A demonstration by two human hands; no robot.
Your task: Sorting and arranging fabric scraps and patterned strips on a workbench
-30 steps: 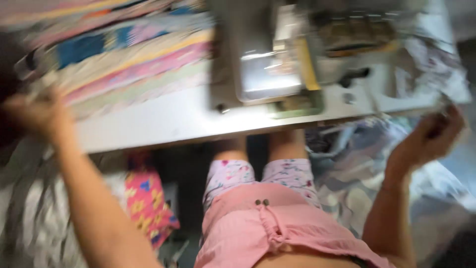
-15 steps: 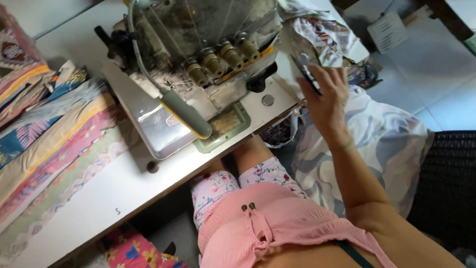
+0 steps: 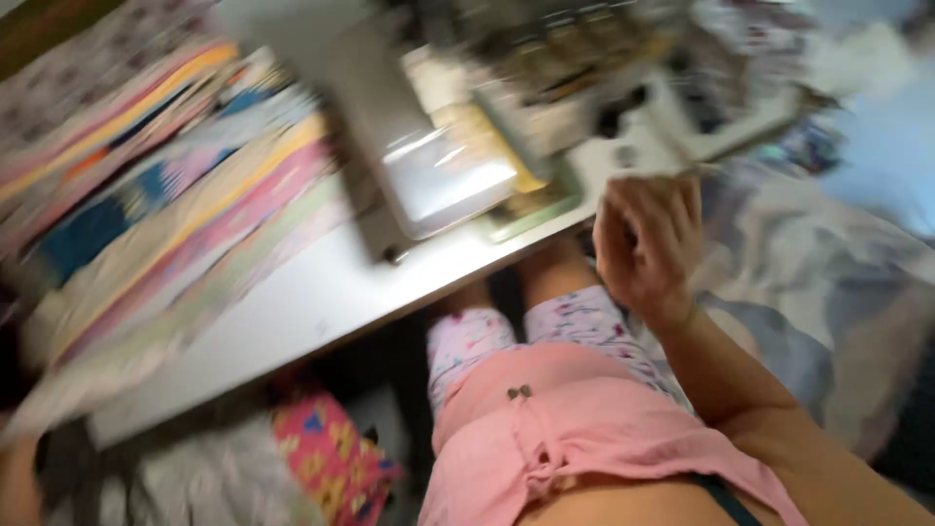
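One hand [image 3: 648,244] raised, fingers loose, nr sewing machine [image 3: 458,146], fabric stack [image 3: 156,205] left

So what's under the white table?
Under the white table you can see the person's knees in patterned shorts and a bright pink patterned cloth. Farther back is dark and blurred, hidden by the tabletop.

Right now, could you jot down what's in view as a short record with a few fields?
Right hand: right hand raised by the table edge, fingers curled; blur hides whether it holds anything
Left hand: barely seen at the lower left corner
Machine: grey metal sewing machine on the white table
Fabric: stack of striped multicoloured cloth on the table's left
Right side: pale grey-blue cloth heap
Below the table: pink patterned fabric
Image: motion-blurred
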